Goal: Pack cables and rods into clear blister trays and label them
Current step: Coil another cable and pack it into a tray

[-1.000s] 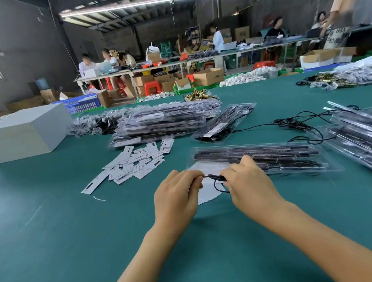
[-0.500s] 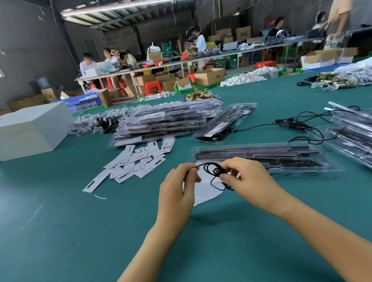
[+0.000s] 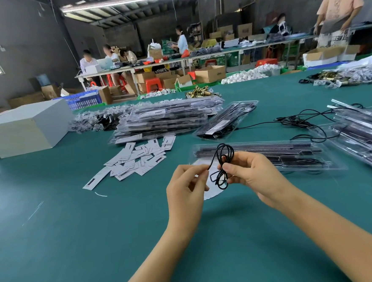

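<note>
Evidently to keep the coiled black cable (image 3: pixel 222 160) compact for packing, the right hand (image 3: pixel 252 173) pinches its bundled loops while the left hand (image 3: pixel 187 184) pinches the free end, both raised above the worktop (image 3: pixel 76 225) just near of the open blister tray (image 3: pixel 269 154).

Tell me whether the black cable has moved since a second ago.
Yes. The black cable, pinched low between both hands then, now stands in raised loops reaching up across the open blister tray behind.

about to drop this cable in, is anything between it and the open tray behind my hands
Nothing visible blocks it. The coiled cable is pinched between the left hand and right hand, right in front of the clear tray, with only open air between.
</note>
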{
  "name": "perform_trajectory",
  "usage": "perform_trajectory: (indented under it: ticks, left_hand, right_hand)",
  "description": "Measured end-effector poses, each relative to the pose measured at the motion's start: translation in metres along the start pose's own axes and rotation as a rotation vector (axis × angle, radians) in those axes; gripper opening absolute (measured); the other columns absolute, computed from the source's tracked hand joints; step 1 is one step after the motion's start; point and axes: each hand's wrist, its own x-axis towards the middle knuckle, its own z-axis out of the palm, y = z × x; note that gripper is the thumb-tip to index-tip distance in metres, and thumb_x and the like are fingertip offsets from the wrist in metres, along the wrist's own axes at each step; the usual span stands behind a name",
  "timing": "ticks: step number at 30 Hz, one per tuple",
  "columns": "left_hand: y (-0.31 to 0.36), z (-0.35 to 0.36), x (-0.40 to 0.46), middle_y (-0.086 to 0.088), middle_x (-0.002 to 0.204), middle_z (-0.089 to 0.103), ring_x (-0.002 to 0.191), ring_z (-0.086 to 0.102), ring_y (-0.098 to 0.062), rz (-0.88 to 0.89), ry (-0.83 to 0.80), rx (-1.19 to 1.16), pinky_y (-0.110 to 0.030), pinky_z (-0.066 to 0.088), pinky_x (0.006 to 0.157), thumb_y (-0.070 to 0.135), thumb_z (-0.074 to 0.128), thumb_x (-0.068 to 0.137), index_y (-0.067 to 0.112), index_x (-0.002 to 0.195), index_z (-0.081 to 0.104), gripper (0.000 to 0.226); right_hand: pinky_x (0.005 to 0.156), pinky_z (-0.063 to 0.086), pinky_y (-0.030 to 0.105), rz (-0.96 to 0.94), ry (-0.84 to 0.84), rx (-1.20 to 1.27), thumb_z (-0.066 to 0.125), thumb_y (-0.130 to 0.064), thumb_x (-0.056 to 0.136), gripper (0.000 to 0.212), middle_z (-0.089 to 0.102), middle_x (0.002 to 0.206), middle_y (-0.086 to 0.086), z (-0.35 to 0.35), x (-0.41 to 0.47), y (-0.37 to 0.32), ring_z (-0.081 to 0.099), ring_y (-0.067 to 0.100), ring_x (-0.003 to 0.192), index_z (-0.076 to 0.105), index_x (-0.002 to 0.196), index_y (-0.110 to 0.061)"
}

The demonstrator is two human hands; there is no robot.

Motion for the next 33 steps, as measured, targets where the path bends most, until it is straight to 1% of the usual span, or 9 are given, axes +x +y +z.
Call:
perform_trajectory:
  ticks: [3, 8, 11, 13, 18, 22, 26, 30, 33]
  left_hand:
    - [0.000, 0.002, -0.001, -0.002, 0.085, 0.061, 0.059, 0.059, -0.008, 0.027, 0.013, 0.062, -0.013, 0.039, 0.060, 0.002, 0.064, 0.089, 0.012, 0.093, 0.074, 0.015]
    - [-0.004, 0.004, 0.001, 0.001, 0.082, 0.060, 0.055, 0.057, -0.009, -0.007, 0.069, 0.067, -0.023, 0.044, 0.061, 0.006, 0.065, 0.088, 0.014, 0.090, 0.074, 0.012]
    - [-0.003, 0.006, 0.000, 0.004, 0.078, 0.057, 0.058, 0.055, -0.013, 0.036, 0.042, 0.098, -0.021, 0.043, 0.061, 0.005, 0.066, 0.088, 0.016, 0.091, 0.075, 0.015]
    - [-0.003, 0.007, -0.001, 0.005, 0.077, 0.056, 0.061, 0.055, -0.014, 0.074, 0.011, 0.127, -0.018, 0.041, 0.061, 0.004, 0.066, 0.087, 0.015, 0.093, 0.075, 0.015]
    - [-0.006, 0.008, -0.001, -0.003, 0.083, 0.059, 0.065, 0.058, -0.023, 0.152, -0.045, 0.146, -0.018, 0.044, 0.061, 0.000, 0.065, 0.087, 0.010, 0.098, 0.076, 0.018]
    - [-0.008, 0.009, -0.003, -0.005, 0.085, 0.054, 0.062, 0.057, -0.025, 0.241, -0.034, 0.216, -0.031, 0.049, 0.058, 0.003, 0.063, 0.088, 0.008, 0.102, 0.075, 0.019]
    - [-0.009, 0.010, -0.005, -0.001, 0.088, 0.048, 0.063, 0.047, -0.015, 0.322, -0.106, 0.320, -0.027, 0.045, 0.057, -0.002, 0.057, 0.087, 0.010, 0.109, 0.073, 0.030]
    - [-0.008, 0.011, -0.007, -0.003, 0.096, 0.048, 0.070, 0.051, -0.022, 0.337, -0.270, 0.356, -0.037, 0.050, 0.062, -0.005, 0.050, 0.086, 0.010, 0.123, 0.065, 0.043]
    - [-0.006, 0.014, -0.008, -0.005, 0.097, 0.050, 0.077, 0.053, -0.022, 0.347, -0.263, 0.390, -0.036, 0.050, 0.067, -0.007, 0.052, 0.087, 0.008, 0.125, 0.063, 0.042]
  right_hand:
    - [0.061, 0.052, 0.020, -0.024, -0.012, 0.015, 0.063, 0.001, 0.086, 0.014, 0.070, 0.078, 0.001, 0.003, 0.000, 0.003, 0.062, 0.011, 0.068, 0.071, 0.088, -0.011]
    - [0.063, 0.052, 0.020, -0.064, -0.033, -0.012, 0.063, 0.000, 0.087, 0.015, 0.070, 0.078, 0.001, 0.009, -0.003, 0.010, 0.062, 0.010, 0.068, 0.072, 0.091, -0.012]
    - [0.066, 0.053, 0.021, -0.082, -0.035, -0.021, 0.063, -0.002, 0.088, 0.014, 0.070, 0.083, 0.007, 0.013, -0.003, 0.012, 0.061, 0.012, 0.071, 0.073, 0.093, -0.010]
    - [0.066, 0.053, 0.021, -0.085, -0.024, -0.020, 0.062, -0.003, 0.088, 0.014, 0.071, 0.083, 0.006, 0.013, -0.003, 0.013, 0.062, 0.012, 0.071, 0.073, 0.091, -0.011]
    - [0.069, 0.054, 0.021, -0.064, 0.014, -0.014, 0.060, -0.003, 0.091, 0.012, 0.072, 0.081, 0.005, 0.011, -0.002, 0.014, 0.064, 0.013, 0.071, 0.072, 0.092, -0.007]
    - [0.074, 0.057, 0.023, -0.059, -0.005, -0.097, 0.056, -0.008, 0.095, 0.015, 0.074, 0.082, 0.006, 0.010, -0.003, 0.012, 0.070, 0.017, 0.074, 0.070, 0.093, -0.003]
    - [0.072, 0.057, 0.026, -0.042, 0.016, -0.169, 0.056, -0.015, 0.096, 0.022, 0.073, 0.079, 0.010, 0.011, -0.003, 0.013, 0.071, 0.021, 0.074, 0.066, 0.089, 0.003]
    - [0.068, 0.059, 0.028, -0.026, 0.121, -0.183, 0.058, -0.013, 0.095, 0.021, 0.070, 0.067, 0.005, 0.006, 0.000, 0.013, 0.070, 0.019, 0.064, 0.065, 0.080, 0.001]
    - [0.064, 0.058, 0.025, -0.023, 0.168, -0.184, 0.055, -0.009, 0.096, 0.019, 0.069, 0.065, 0.003, 0.003, 0.004, 0.013, 0.068, 0.015, 0.058, 0.066, 0.081, -0.004]
